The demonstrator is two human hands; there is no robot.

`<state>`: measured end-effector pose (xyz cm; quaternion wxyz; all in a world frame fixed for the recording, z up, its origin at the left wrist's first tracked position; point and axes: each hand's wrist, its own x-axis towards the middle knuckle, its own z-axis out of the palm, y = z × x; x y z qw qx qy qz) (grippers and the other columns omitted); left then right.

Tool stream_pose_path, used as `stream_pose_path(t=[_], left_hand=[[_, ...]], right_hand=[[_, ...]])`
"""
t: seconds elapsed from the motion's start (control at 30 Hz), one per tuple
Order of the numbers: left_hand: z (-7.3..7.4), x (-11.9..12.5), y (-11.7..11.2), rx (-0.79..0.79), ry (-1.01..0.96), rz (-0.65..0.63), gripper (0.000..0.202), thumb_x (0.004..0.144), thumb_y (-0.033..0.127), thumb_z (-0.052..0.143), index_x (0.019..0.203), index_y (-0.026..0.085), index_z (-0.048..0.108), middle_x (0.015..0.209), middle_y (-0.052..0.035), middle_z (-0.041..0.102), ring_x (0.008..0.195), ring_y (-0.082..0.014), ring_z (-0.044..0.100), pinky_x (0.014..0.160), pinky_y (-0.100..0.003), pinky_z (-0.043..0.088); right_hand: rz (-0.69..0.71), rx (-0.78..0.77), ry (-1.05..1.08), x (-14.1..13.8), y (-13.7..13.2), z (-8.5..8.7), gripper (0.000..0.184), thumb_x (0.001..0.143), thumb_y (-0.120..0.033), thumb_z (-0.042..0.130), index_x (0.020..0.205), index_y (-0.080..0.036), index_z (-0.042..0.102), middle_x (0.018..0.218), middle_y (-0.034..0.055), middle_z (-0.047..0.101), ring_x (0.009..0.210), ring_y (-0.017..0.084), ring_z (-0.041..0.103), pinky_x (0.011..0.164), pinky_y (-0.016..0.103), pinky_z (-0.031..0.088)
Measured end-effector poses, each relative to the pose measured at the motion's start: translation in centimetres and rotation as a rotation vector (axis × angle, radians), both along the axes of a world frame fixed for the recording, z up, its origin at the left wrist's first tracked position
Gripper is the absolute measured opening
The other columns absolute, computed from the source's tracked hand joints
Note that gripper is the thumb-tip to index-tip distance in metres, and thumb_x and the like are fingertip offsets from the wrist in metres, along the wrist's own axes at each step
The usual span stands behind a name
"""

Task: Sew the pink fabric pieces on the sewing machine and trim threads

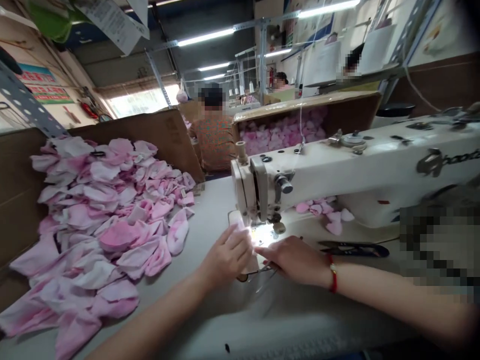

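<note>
My left hand (229,254) is at the needle area of a white sewing machine (300,175), its fingers bent together over a small pale pink fabric piece (236,220). Glare from the machine's lamp washes out the spot under the needle. From the other side my right hand (294,260), with a red bracelet (333,274) at the wrist, reaches to the same spot. Its index finger points at the fabric's edge while the other fingers curl under. Something slim and dark shows below them, too blurred to name.
A large heap of pink and white fabric pieces (112,215) covers the table's left side, against cardboard (150,135). Black-handled thread snips (356,249) lie right of my right hand. Small pink pieces (322,207) sit behind the machine. Another person (215,135) sits ahead.
</note>
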<state>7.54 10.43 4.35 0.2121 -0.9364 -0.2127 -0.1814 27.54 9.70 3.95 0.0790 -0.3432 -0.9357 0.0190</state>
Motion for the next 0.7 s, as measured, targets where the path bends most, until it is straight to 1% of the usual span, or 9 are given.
stream_pose_path(t=[0.1,0.2,0.27,0.33,0.4,0.5,0.6,0.67,0.7], left_hand=[[-0.7,0.1,1.1,-0.188,-0.024,0.127,0.018,0.085,0.013,0.039,0.088,0.014,0.056,0.081,-0.0055,0.06,0.083,-0.0168,0.054,0.08,-0.037,0.044],[-1.2,0.3,1.3,-0.354,-0.128,0.255,0.013,0.081,0.017,0.046,0.089,0.016,0.056,0.081,-0.0047,0.057,0.079,-0.0179,0.051,0.073,-0.035,0.044],[-1.3,0.4,1.3,-0.397,-0.224,0.324,0.016,0.078,0.019,0.051,0.093,0.016,0.055,0.084,-0.0052,0.056,0.08,-0.0185,0.049,0.073,-0.035,0.043],[-1.2,0.5,1.3,-0.387,-0.264,0.354,0.018,0.076,0.02,0.054,0.093,0.016,0.055,0.089,-0.0061,0.055,0.084,-0.0196,0.048,0.074,-0.035,0.042],[-1.1,0.5,1.4,-0.344,-0.254,0.338,0.012,0.077,0.018,0.052,0.088,0.017,0.056,0.091,-0.0057,0.055,0.089,-0.0203,0.046,0.078,-0.036,0.041],[-1.2,0.6,1.3,-0.244,-0.198,0.236,0.013,0.082,0.014,0.044,0.085,0.017,0.057,0.089,-0.0027,0.058,0.091,-0.0184,0.046,0.085,-0.037,0.037],[-1.6,1.0,0.9,-0.177,-0.098,0.124,0.021,0.087,0.013,0.036,0.088,0.014,0.056,0.085,-0.0026,0.06,0.09,-0.0166,0.047,0.09,-0.038,0.034],[-1.7,1.2,0.8,-0.193,-0.07,0.132,0.022,0.088,0.015,0.035,0.088,0.013,0.057,0.083,-0.0035,0.059,0.089,-0.0167,0.048,0.09,-0.038,0.035],[-1.7,1.2,0.9,-0.219,-0.074,0.152,0.021,0.088,0.016,0.036,0.088,0.013,0.057,0.083,-0.0038,0.059,0.088,-0.0165,0.049,0.088,-0.037,0.036]], right_hand=[[0.031,-0.027,0.009,-0.3,0.7,-0.6,0.016,0.08,-0.016,0.043,0.092,-0.02,0.053,0.071,-0.0012,0.062,0.065,0.014,0.057,0.049,0.027,0.024],[0.014,-0.031,0.035,-0.5,0.6,-1.4,0.016,0.083,-0.017,0.04,0.093,-0.02,0.052,0.067,-0.0016,0.059,0.059,0.014,0.054,0.047,0.028,0.021],[-0.001,-0.026,0.064,-0.5,0.4,-1.7,0.018,0.083,-0.017,0.04,0.097,-0.021,0.051,0.065,-0.0027,0.057,0.057,0.013,0.053,0.046,0.029,0.02],[-0.011,-0.031,0.086,-0.4,0.3,-1.9,0.02,0.083,-0.016,0.041,0.1,-0.022,0.049,0.064,-0.0035,0.056,0.056,0.013,0.052,0.046,0.028,0.02],[-0.008,-0.047,0.099,-0.4,0.4,-2.0,0.023,0.082,-0.016,0.042,0.103,-0.022,0.048,0.064,-0.004,0.056,0.055,0.012,0.051,0.045,0.028,0.02],[0.007,-0.064,0.113,-0.4,0.5,-2.1,0.027,0.081,-0.015,0.043,0.107,-0.02,0.046,0.064,-0.0041,0.056,0.054,0.011,0.051,0.045,0.028,0.02],[-0.002,-0.055,0.109,-0.5,0.4,-2.4,0.018,0.077,-0.013,0.045,0.094,-0.018,0.051,0.063,-0.0026,0.055,0.053,0.011,0.05,0.045,0.028,0.019],[-0.005,-0.051,0.103,-0.5,0.4,-2.5,0.012,0.076,-0.013,0.045,0.084,-0.018,0.052,0.062,-0.0018,0.054,0.052,0.011,0.049,0.044,0.028,0.017],[-0.004,-0.053,0.103,-0.5,0.5,-2.5,0.013,0.076,-0.014,0.045,0.085,-0.019,0.052,0.062,-0.0018,0.054,0.052,0.011,0.049,0.045,0.028,0.017]])
